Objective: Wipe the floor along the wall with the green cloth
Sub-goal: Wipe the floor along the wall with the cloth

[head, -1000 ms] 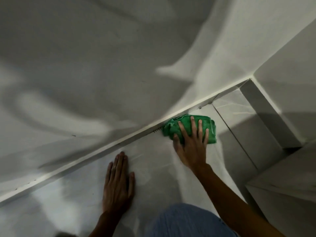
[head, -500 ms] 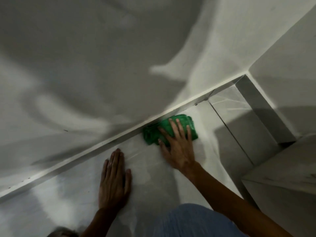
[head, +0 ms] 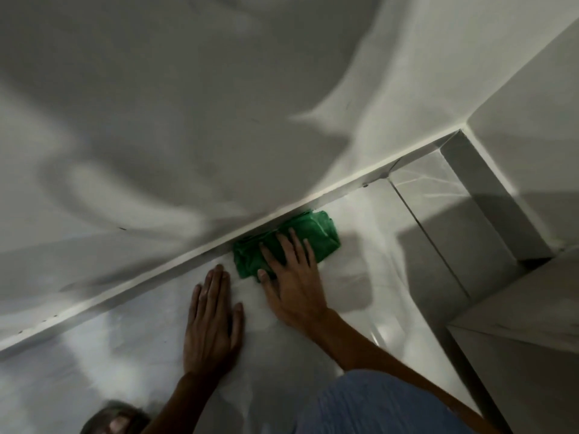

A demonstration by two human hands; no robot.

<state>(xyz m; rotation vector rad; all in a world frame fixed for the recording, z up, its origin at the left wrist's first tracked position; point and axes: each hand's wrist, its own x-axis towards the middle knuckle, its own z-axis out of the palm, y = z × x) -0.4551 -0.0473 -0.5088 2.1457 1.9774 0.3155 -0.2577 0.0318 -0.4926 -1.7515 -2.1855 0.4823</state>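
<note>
Head view: the right hand [head: 289,278], flat and open, is sliding the green cloth [head: 286,244] leftward along the wall [head: 188,120], closing on the left hand [head: 213,321]. That one is lying open, bracing on the floor [head: 354,277], so the wiped strip is growing.

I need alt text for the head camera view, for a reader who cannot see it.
A right hand presses a green cloth flat on the pale floor, right against the white baseboard of the wall. The left hand rests flat on the floor beside it, fingers together, near the cloth.
</note>
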